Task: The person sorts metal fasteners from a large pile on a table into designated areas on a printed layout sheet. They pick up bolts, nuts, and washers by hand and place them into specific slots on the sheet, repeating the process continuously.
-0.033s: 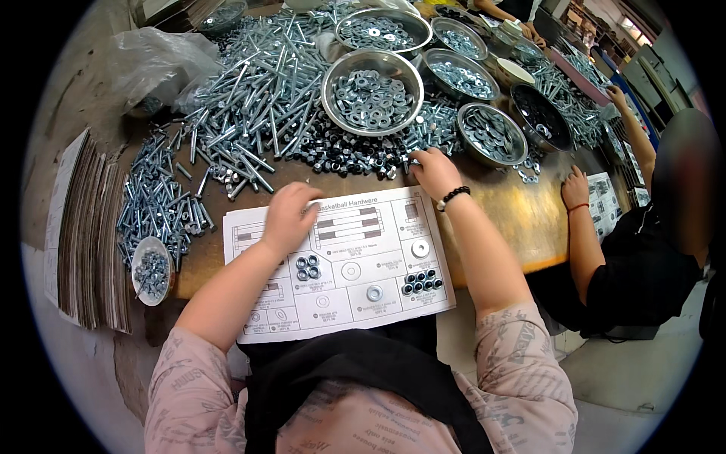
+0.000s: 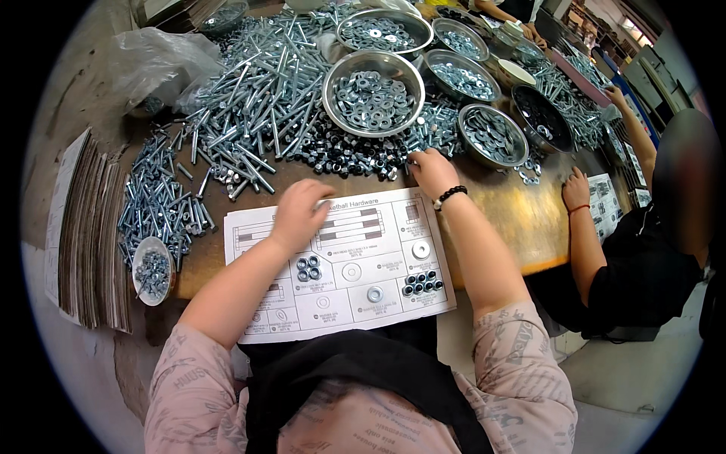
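My left hand (image 2: 301,216) hovers over the upper left of a printed parts sheet (image 2: 333,325), fingers loosely bent and apart, holding nothing visible. At the front edge of a heap of black and silver nuts (image 2: 352,155), my right hand (image 2: 434,174) has its fingertips closed together; what they pinch is too small to make out. On the sheet lie several silver nuts (image 2: 308,268) grouped at the middle left. Several black-centred nuts (image 2: 423,284) fill a box at the lower right. One flat washer (image 2: 420,250) lies above them, and another washer (image 2: 374,293) lies to their left.
A large heap of long bolts (image 2: 265,91) covers the back left, with shorter bolts (image 2: 162,189) nearer. Metal bowls of washers (image 2: 373,102) stand behind the nuts. A small white bowl (image 2: 152,295) and stacked cardboard (image 2: 91,234) are left; a co-worker (image 2: 628,257) sits right.
My left hand has shifted slightly to the right over the sheet's top edge. My right hand stays at the nut heap, almost unmoved.
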Available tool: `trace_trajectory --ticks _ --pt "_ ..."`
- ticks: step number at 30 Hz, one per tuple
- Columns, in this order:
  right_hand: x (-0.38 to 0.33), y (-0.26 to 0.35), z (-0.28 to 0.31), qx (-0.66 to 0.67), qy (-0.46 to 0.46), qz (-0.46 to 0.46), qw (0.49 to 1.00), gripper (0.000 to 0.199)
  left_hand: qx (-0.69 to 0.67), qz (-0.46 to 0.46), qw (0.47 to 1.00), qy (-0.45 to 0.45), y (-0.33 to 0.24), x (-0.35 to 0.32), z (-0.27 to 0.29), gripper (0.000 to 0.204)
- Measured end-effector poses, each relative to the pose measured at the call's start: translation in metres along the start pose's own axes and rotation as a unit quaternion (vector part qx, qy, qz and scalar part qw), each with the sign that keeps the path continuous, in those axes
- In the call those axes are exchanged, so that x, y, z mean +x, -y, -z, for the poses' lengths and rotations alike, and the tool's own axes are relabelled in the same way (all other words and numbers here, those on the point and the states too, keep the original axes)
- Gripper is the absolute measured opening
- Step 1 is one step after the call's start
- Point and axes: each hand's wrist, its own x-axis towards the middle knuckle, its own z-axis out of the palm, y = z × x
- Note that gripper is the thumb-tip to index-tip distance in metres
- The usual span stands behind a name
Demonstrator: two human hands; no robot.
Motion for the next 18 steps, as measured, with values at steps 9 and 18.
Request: trace_trajectory --ticks 9,18 --pt "0.008 0.001 -0.014 -0.032 -0.021 -0.011 0.999 0.014 0.037 -0.01 0.998 0.057 -0.021 0.068 -0.077 0.025" --pt "-0.006 -0.012 0.002 0.082 -0.043 0.012 0.996 0.013 -0.013 0.076 0.991 0.113 -0.046 0.08 -0.073 0.015"
